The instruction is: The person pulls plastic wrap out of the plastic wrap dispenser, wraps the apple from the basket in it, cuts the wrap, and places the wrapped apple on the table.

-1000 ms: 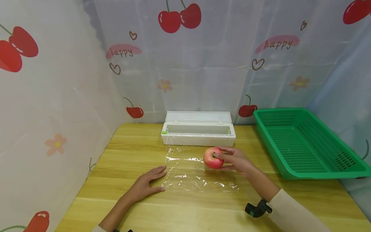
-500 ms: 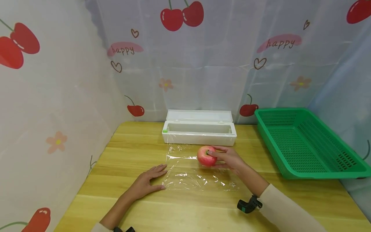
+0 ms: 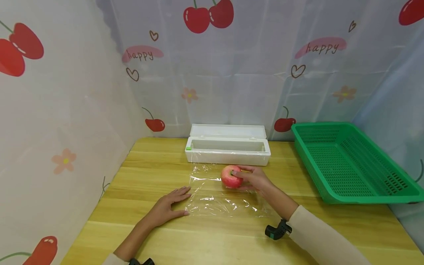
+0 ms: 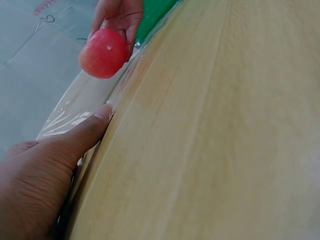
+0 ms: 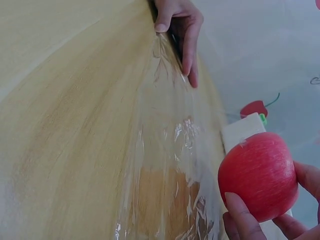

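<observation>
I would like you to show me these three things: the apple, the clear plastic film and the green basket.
Apple (image 5: 259, 175), right wrist view: middle of its red side.
Clear plastic film (image 5: 167, 140), right wrist view: middle of its visible stretch.
Green basket (image 3: 374, 200), head view: its near rim.

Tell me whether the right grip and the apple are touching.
Touching. The right wrist view shows it plainly: fingertips of the right grip lie against the apple on two sides, with no gap.
</observation>
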The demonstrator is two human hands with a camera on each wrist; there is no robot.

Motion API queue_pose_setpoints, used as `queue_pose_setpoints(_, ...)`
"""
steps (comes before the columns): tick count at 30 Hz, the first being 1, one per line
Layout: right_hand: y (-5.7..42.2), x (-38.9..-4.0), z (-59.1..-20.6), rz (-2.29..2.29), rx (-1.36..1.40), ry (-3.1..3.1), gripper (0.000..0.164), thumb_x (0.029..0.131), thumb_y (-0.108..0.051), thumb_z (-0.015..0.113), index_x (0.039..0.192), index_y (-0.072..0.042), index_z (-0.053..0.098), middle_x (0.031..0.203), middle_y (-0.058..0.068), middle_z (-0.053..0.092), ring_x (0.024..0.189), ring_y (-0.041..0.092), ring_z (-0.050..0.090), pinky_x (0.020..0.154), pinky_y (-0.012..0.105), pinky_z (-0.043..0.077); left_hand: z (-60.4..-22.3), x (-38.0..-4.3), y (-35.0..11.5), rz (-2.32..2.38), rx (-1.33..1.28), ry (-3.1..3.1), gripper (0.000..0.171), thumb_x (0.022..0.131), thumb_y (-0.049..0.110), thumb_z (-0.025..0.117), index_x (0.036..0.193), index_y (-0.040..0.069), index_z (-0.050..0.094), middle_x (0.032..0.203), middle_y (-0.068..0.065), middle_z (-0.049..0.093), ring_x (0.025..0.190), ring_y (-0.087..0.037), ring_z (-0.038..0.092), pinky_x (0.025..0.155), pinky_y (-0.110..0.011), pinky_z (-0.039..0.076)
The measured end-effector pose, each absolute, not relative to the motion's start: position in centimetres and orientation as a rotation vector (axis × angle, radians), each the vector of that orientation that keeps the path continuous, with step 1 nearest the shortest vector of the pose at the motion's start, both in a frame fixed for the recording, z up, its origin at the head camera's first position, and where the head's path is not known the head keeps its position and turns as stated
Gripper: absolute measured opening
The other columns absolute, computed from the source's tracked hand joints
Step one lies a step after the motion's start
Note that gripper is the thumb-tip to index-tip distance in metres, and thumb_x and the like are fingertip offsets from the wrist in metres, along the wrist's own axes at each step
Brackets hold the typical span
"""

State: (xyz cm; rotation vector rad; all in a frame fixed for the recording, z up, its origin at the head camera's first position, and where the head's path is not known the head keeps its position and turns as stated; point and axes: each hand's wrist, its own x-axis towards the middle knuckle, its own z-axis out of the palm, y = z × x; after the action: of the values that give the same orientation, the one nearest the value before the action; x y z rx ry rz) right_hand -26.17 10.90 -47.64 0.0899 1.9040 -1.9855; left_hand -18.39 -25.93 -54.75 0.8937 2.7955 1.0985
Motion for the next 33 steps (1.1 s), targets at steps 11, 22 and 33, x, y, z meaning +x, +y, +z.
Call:
queue_pose_setpoints(11,10.33,-26.10,-47.91,-1.986,0.117,1.935,0.056,0.091,-0.012,0.077,0.140,0.005,0.056,0.110,0.017,0.068,0.081,0.019,0.070,0.074,0.050,0.062,-54.90,-18.34,-26.04,1.100,0.879,2.799,0.069,0.088,0.049,0.075,0.145,0.015,0.058,0.159,0.002,0.041,0.148,-0.028,0.034,0.118,-0.056,0.029)
queue_pose_setpoints(22,10.07,-25.97,-48.27,-1.899,0.116,2.010,0.062,0.087,-0.019,0.082,0.141,0.000,0.058,0.123,0.023,0.065,0.084,0.019,0.072,0.074,0.044,0.062,-54.69,-18.33,-25.92,1.105,0.888,2.791,0.068,0.088,0.046,0.076,0.145,0.016,0.058,0.159,0.001,0.041,0.148,-0.027,0.034,0.118,-0.056,0.029)
queue_pose_setpoints(33,10.37,-25.74,-48.02,-1.894,0.148,2.014,0.056,0.092,-0.018,0.077,0.140,0.004,0.056,0.111,0.018,0.069,0.079,0.021,0.073,0.075,0.043,0.062,-54.70,-18.40,-25.87,1.096,0.889,2.801,0.067,0.087,0.045,0.077,0.144,0.015,0.059,0.159,0.002,0.042,0.148,-0.024,0.035,0.119,-0.053,0.028)
